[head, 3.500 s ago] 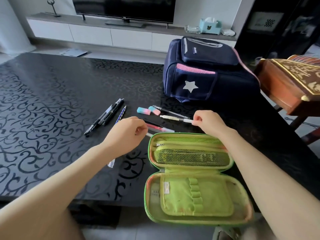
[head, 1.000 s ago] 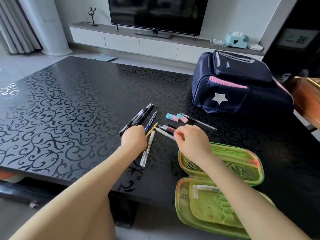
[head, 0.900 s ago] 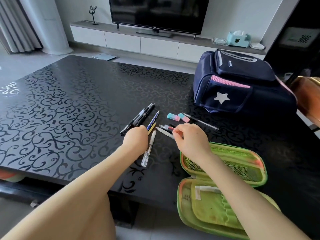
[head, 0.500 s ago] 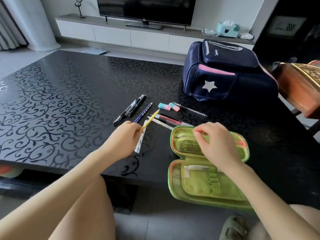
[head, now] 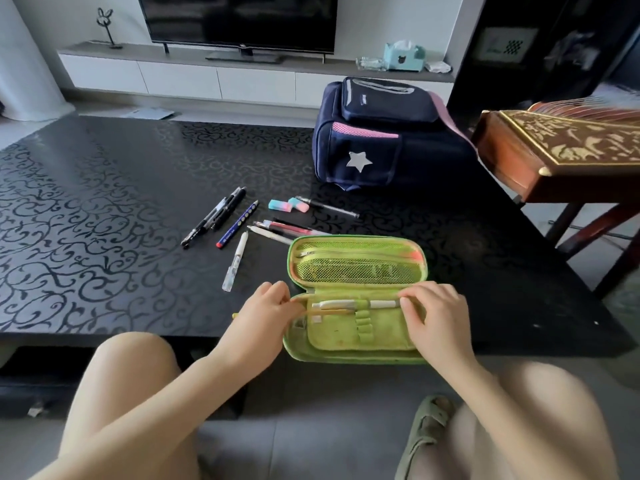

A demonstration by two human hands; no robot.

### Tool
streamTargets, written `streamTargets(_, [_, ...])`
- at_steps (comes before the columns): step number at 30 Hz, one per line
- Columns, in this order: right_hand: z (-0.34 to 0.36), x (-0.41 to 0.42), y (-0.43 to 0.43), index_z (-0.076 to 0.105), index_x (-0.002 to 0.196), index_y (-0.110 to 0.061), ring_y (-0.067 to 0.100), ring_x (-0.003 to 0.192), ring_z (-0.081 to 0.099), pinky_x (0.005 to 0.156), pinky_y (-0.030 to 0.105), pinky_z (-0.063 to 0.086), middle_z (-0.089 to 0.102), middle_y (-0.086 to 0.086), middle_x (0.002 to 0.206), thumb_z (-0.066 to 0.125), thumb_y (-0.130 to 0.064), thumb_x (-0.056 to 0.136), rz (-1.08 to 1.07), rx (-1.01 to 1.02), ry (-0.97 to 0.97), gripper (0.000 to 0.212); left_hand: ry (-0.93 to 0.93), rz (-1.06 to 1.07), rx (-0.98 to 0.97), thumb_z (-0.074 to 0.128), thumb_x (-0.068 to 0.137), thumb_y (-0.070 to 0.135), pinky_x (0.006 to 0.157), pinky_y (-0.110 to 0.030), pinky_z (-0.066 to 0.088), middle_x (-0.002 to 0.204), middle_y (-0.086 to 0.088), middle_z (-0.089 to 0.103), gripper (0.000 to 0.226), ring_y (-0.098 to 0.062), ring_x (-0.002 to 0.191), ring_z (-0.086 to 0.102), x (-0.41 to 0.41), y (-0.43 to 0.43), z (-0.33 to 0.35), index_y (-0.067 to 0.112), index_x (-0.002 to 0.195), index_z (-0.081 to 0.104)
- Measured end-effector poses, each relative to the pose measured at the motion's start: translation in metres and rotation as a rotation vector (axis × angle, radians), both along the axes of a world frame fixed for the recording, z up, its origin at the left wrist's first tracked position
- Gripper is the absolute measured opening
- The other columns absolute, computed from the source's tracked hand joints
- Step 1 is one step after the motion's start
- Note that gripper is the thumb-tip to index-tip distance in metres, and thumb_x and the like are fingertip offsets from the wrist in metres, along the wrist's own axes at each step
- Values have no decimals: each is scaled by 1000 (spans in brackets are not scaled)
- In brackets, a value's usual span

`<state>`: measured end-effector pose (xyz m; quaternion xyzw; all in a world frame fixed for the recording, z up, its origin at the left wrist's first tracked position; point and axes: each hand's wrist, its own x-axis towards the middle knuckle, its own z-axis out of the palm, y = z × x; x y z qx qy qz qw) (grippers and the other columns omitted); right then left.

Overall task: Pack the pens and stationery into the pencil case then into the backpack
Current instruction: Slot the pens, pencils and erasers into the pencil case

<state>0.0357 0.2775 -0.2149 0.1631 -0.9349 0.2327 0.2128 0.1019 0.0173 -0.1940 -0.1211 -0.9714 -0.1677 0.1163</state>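
The green pencil case (head: 356,270) lies open at the table's front edge. Its near half has elastic loops, and a white pen (head: 381,304) lies across under one of them. My right hand (head: 438,318) pinches that pen's right end. My left hand (head: 261,318) holds a thin yellow pencil (head: 327,310) at the case's left end, just below the white pen. Loose on the table behind are two black pens (head: 216,214), a blue pencil (head: 238,223), a clear white pen (head: 236,259), pink and red pens (head: 289,228), two pastel erasers (head: 288,205) and a slim black pen (head: 332,208). The navy backpack (head: 381,140) stands shut further back.
A carved wooden instrument (head: 561,147) on a stand juts in beside the table's right edge. The black patterned table (head: 104,202) stretches left and back. My bare knees and a sandal (head: 426,434) are below the front edge. A TV console stands beyond the table.
My right hand carried the white pen from the pile into the case's near half. My left hand lifted the yellow pencil and brought it to the case. The view tilted down.
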Motion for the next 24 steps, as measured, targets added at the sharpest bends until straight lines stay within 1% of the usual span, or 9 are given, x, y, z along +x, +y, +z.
streamTargets(2, [-3,-2,2,69,81,-16,23,78,58,68,34,43,68,-3,83,45,-29,83,-7,-51,-9,28,-1,-22,-16,68,61,-14,46,-30,46,70,-1,47,39,-20,65,47,-2,1,5,20,81,72])
streamTargets(4, [-5,-3,3,69,81,-12,25,77,57,69,34,44,67,0,82,56,-17,83,-41,-83,-7,14,-20,-15,-37,68,58,-15,46,-34,49,69,-1,49,40,-21,65,48,-4,1,8,18,79,72])
streamTargets(5, [-7,-2,4,69,80,-10,26,76,57,68,35,45,66,2,81,62,-9,81,-65,-99,-7,7,-30,-10,-50,68,56,-16,45,-35,50,69,-2,50,42,-22,65,50,-5,0,10,18,79,72])
streamTargets(7, [-9,-1,4,69,79,-9,27,75,56,68,36,46,65,4,80,66,-2,77,-110,-120,-12,8,-42,0,-88,68,51,-18,44,-35,50,69,-2,52,46,-23,64,51,-6,-3,10,18,79,74])
streamTargets(13, [-13,-4,3,69,77,-7,26,74,55,68,35,46,64,5,80,64,-1,78,-130,-128,-20,8,-40,-3,-123,67,62,-13,50,-37,51,72,-3,52,43,-22,69,48,-12,-1,11,21,87,74])
streamTargets(17, [-15,-2,3,70,72,-5,27,73,55,66,34,47,64,6,80,66,3,74,-111,-130,-13,9,-23,-97,-88,79,53,-9,48,-32,52,64,1,55,43,-22,58,55,-23,20,8,23,80,76])
streamTargets(19, [-16,-1,4,71,71,-5,28,73,55,66,31,44,64,6,80,67,5,71,-100,-139,-9,10,-17,-138,-35,77,64,-3,55,-36,53,63,-1,57,28,-25,59,56,-29,33,4,20,80,76])
streamTargets(21, [-16,0,5,73,73,-5,27,74,55,67,30,43,65,6,81,69,5,70,-92,-146,-2,11,-22,-149,8,69,77,5,65,-39,51,68,-2,61,15,-27,69,57,-34,48,2,18,81,75])
streamTargets(24, [-16,4,4,73,75,-6,28,76,57,66,36,49,65,5,83,72,3,68,-85,-127,3,12,-51,-114,47,65,84,17,79,-34,44,84,1,65,10,-24,87,55,-39,61,2,18,88,73])
